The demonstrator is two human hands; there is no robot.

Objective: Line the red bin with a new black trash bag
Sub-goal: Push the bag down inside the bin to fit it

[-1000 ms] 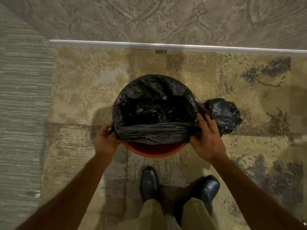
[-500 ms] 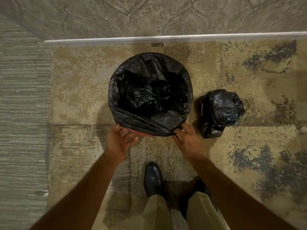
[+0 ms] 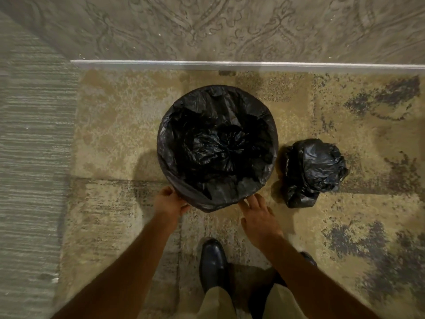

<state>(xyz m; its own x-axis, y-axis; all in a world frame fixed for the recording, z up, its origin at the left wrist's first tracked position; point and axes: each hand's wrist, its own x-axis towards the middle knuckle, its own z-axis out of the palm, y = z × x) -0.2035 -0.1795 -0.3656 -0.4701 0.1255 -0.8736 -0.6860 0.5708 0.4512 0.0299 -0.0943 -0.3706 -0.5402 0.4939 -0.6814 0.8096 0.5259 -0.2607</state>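
A round bin stands on the rug in the middle of the head view, fully wrapped by a black trash bag (image 3: pixel 217 148) folded over its rim; no red shows. The bag's loose bottom is bunched inside. My left hand (image 3: pixel 169 202) touches the bag's lower left edge, fingers curled against the plastic. My right hand (image 3: pixel 258 214) sits at the lower right edge with fingers spread, fingertips touching or just off the bag.
A tied, full black bag (image 3: pixel 312 171) lies on the rug just right of the bin. A wall with white baseboard (image 3: pixel 230 65) runs behind. My black shoes (image 3: pixel 212 263) stand below the hands. Grey carpet (image 3: pixel 30 157) borders the rug on the left.
The bag's near edge has been pulled down over the red rim, which no longer shows. Both hands have slid lower along the bin's front, and the right hand has opened.
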